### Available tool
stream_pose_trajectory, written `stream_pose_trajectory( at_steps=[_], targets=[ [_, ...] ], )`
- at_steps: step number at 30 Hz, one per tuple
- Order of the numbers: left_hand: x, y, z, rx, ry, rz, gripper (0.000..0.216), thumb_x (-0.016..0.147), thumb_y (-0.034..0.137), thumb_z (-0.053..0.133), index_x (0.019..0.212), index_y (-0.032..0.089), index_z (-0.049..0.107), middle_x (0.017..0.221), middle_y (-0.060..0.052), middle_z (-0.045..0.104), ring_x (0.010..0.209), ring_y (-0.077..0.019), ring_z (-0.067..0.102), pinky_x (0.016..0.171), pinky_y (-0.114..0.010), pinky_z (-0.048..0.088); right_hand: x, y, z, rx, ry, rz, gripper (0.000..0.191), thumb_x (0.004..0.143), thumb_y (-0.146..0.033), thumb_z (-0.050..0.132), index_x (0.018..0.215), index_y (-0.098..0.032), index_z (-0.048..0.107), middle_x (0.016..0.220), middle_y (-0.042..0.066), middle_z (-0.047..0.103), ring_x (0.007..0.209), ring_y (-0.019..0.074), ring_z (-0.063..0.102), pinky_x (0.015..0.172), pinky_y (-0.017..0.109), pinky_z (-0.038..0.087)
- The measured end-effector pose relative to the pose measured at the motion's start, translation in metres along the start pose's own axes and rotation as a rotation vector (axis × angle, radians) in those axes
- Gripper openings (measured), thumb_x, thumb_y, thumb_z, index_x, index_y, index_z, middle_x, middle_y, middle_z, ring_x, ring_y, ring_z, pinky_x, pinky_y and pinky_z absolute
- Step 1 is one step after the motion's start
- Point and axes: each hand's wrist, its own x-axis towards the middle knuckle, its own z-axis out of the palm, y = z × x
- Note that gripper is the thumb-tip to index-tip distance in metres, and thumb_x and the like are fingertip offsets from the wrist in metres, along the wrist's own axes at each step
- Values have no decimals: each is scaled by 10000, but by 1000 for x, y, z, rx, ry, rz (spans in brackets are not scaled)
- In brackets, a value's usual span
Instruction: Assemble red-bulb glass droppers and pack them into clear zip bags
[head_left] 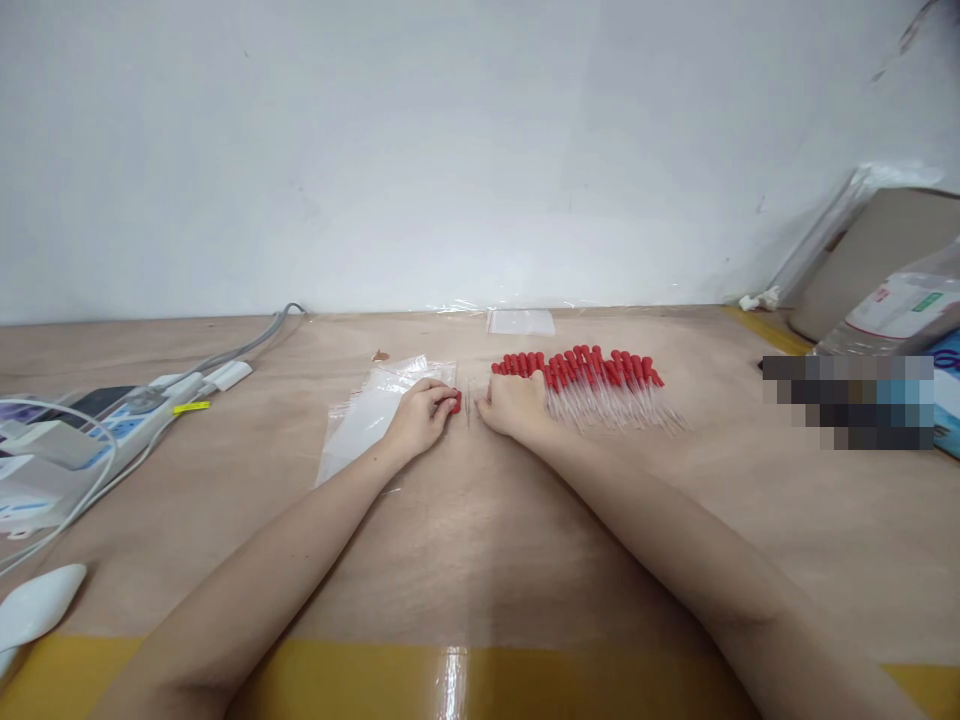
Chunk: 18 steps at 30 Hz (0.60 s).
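Note:
My left hand [421,415] is closed, its thumb and fingertips pinching a red rubber bulb [456,402]. It rests at the right edge of a stack of clear plastic zip bags [360,430]. Between the two hands stand out some thin, clear, tube-like lines [469,405], too fine to make out well. Close by on the right, my right hand [517,402] has its fingers curled and closed; what they hold is hidden. Just beyond and beside it lies a row of droppers [592,375] with red bulbs pointing away and clear, thin tubes pointing towards me.
On the left, a white power strip [112,445] carries plugs and cables; a white spoon-shaped object [41,605] lies nearer. A small clear bag [521,322] is by the wall. To the right are a grey bin [862,260] and a plastic bottle [900,305].

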Motion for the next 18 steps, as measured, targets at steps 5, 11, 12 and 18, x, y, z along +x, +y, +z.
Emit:
stream_pose_trajectory(
  at_steps=[5,11,12,18],
  targets=[
    [1,-2,-1,-12,79,-17,189,788,200,506,893,160,658,897,-57,615,841,-176,583,797,-320,477,-1,-7,-1,-19,-76,13,283,811,-278,402,813,-106,628,846,171,663,778,241,603,803,405,254],
    [-1,9,-2,60,322,-5,237,793,214,498,967,128,632,1078,-118,545,1009,-215,538,899,-363,437,-8,14,-15,123,9,17,268,859,-264,348,931,-91,540,830,166,647,752,235,599,734,362,341],
    [-1,13,-2,54,323,-1,232,797,217,495,965,135,632,1106,-118,533,1019,-215,534,907,-369,431,-12,22,-17,200,42,-8,256,866,-268,345,946,-102,522,827,150,643,741,224,593,698,338,360],
    [-15,44,3,-138,128,50,184,809,204,482,954,169,591,1015,-71,606,945,-183,573,834,-336,466,-51,73,-13,559,239,-332,212,862,-237,396,1029,-171,509,842,66,623,758,167,574,677,285,426]
  ],
)
